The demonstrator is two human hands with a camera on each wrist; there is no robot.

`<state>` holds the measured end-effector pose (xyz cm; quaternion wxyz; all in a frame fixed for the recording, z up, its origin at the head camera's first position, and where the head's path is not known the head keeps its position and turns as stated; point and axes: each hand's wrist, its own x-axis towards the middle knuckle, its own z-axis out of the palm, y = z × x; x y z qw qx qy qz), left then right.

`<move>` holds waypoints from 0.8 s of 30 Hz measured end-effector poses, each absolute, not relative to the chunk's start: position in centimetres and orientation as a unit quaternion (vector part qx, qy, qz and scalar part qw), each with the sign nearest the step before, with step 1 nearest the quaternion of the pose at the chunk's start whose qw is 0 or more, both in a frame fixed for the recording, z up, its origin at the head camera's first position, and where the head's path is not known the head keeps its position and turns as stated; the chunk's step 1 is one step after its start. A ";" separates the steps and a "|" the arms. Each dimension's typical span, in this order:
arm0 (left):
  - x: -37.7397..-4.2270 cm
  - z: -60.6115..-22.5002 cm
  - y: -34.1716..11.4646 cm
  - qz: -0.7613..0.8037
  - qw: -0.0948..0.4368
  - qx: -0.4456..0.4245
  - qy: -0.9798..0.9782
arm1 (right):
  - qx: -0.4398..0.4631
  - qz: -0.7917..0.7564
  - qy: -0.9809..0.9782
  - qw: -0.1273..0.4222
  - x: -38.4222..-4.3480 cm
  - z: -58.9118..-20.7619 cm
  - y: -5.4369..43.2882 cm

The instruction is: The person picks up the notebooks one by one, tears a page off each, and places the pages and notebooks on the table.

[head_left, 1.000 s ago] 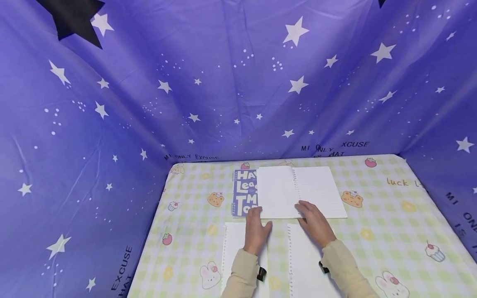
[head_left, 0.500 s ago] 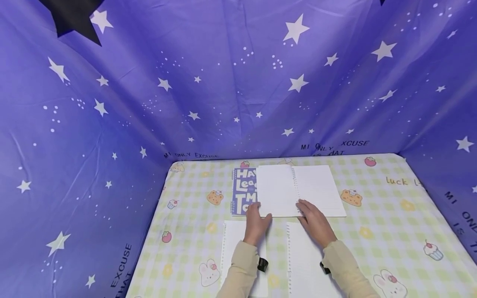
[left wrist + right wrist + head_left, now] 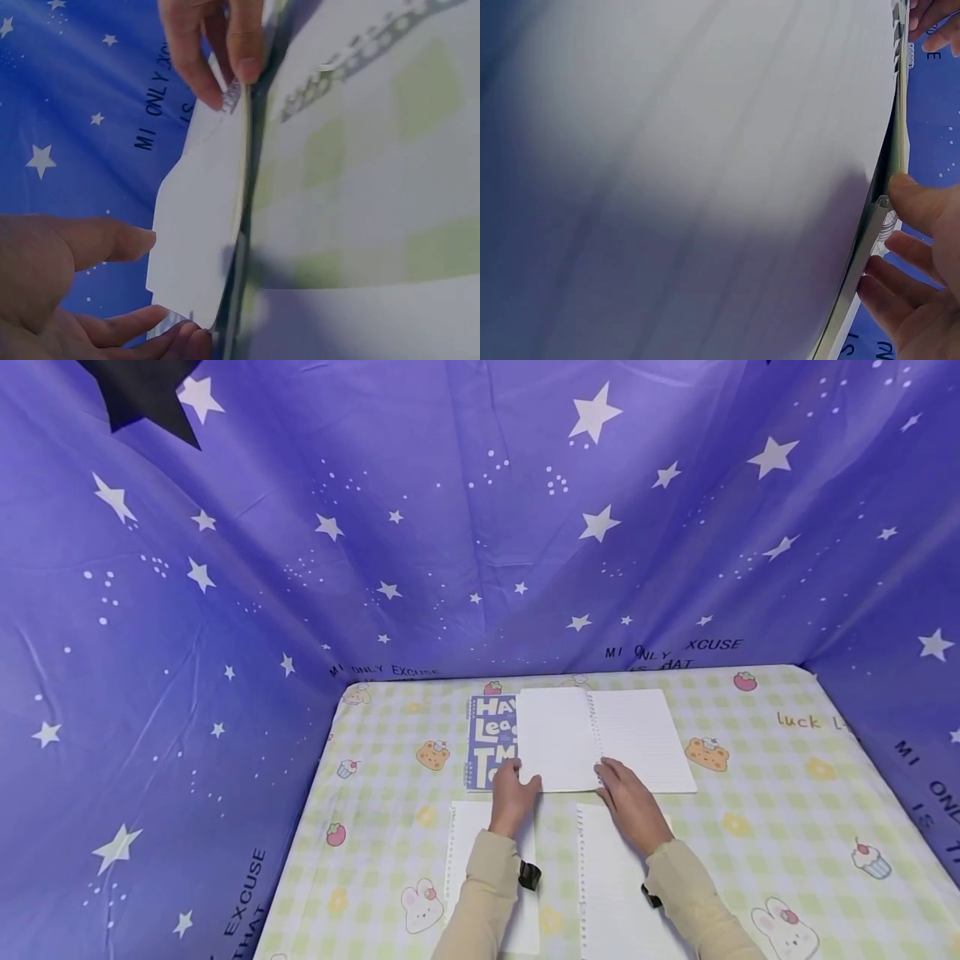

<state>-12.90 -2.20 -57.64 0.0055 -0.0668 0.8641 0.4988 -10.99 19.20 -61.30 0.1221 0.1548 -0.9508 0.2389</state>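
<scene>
An open spiral notebook (image 3: 558,735) lies near the back of the table, with a blank page on the left and a ruled page on the right. Part of a blue cover (image 3: 491,739) with white lettering shows at its left side. My left hand (image 3: 513,797) rests at the notebook's near left corner; in the left wrist view its thumb (image 3: 124,238) stands apart from the fingers. At the bottom of the spine, my right hand (image 3: 630,802) pinches the notebook's near edge by the spiral, its thumb (image 3: 915,196) against that edge.
Two ruled white spiral-holed sheets or pads lie nearer the person: a left one (image 3: 467,860) partly under the left forearm, and a right one (image 3: 607,885) partly under the right. A checked cartoon cloth (image 3: 375,843) covers the table. Purple starry curtains (image 3: 450,543) enclose it.
Both hands stay at the notebook's near edge, almost still. The left hand has shifted very slightly farther away from the person. The whole view has drifted a little.
</scene>
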 end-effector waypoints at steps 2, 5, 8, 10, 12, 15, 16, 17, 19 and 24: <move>-13.2 -57.6 -2.3 0.507 0.010 -0.073 0.859 | 0.153 0.237 -0.952 0.123 -11.0 -61.2 19.2; -13.4 -57.5 -2.4 0.533 0.014 -0.085 0.842 | 0.149 0.238 -0.952 0.119 -11.0 -61.1 19.2; -13.5 -57.4 -2.5 0.566 0.010 -0.086 0.820 | 0.141 0.243 -0.954 0.105 -11.0 -61.0 19.2; -13.5 -57.4 -2.5 0.585 0.009 -0.086 0.807 | 0.133 0.251 -0.954 0.095 -11.0 -61.0 19.1; -13.5 -57.4 -2.5 0.598 0.008 -0.085 0.797 | 0.129 0.259 -0.953 0.091 -10.9 -60.9 18.9; -13.5 -57.2 -2.5 0.610 0.006 -0.092 0.787 | 0.135 0.268 -0.949 0.094 -11.0 -60.6 18.5; -13.5 -57.1 -2.5 0.613 0.006 -0.095 0.784 | 0.139 0.270 -0.948 0.097 -11.0 -60.4 18.4; -13.5 -57.1 -2.4 0.612 0.003 -0.095 0.785 | 0.144 0.270 -0.947 0.100 -11.0 -60.3 18.2; -13.5 -57.0 -2.4 0.609 -0.001 -0.095 0.787 | 0.157 0.272 -0.944 0.104 -11.0 -60.0 17.7; -13.3 -57.0 -2.1 0.618 0.018 -0.101 0.779 | 0.186 0.271 -0.939 0.102 -11.2 -59.4 16.5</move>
